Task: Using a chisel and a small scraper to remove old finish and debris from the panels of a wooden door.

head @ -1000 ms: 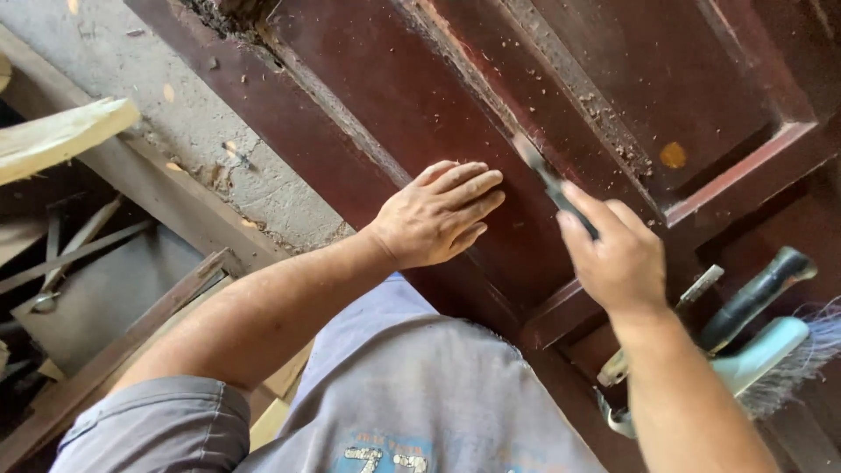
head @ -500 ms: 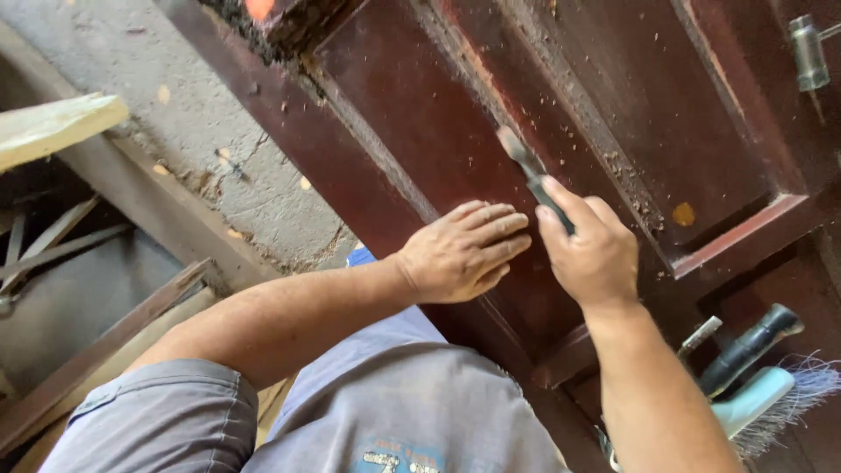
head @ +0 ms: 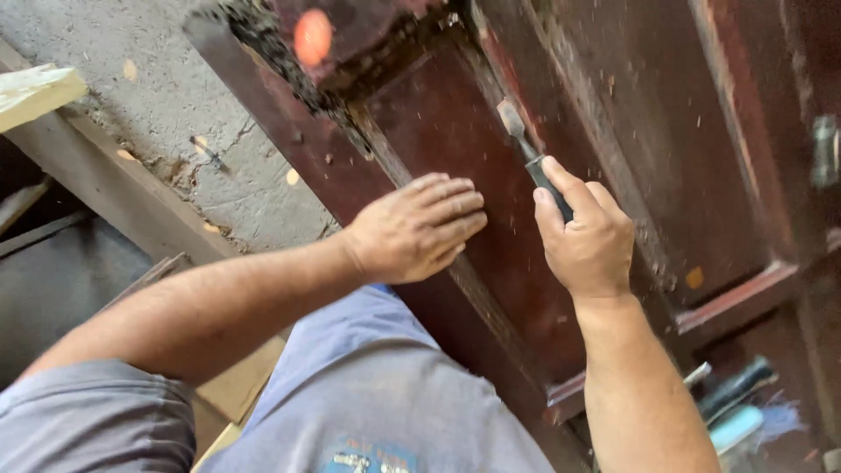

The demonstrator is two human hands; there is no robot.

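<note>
We look down on a dark reddish-brown panelled wooden door [head: 613, 131] lying slanted across the view. Our right hand [head: 589, 238] is wrapped tight around the black handle of a flat-bladed metal chisel [head: 526, 149], thumb stretched up along the handle. The chisel's blade points up and to the left, its tip resting at the edge of a recessed panel, close to the groove where the panel meets the frame. Our left hand [head: 419, 229] holds nothing: it lies palm down, fingers together and flat, pressed on the door's frame rail just beside the chisel hand, the two hands near each other but not touching.

Above the hands, the upper end of the door [head: 289, 70] looks ragged and crumbled, dark and broken along its edge. Pale wood chips are scattered over the panels. To the left of the door runs a rough grey concrete surface [head: 131, 114], with a pale yellowish wooden board [head: 35, 92] at the far left edge. At the lower right, partly hidden beyond our right forearm, lie a black-handled tool [head: 736, 385] and a light blue brush with dark bristles [head: 745, 427]. Our grey-blue shirt [head: 368, 403] fills the bottom of the view.
</note>
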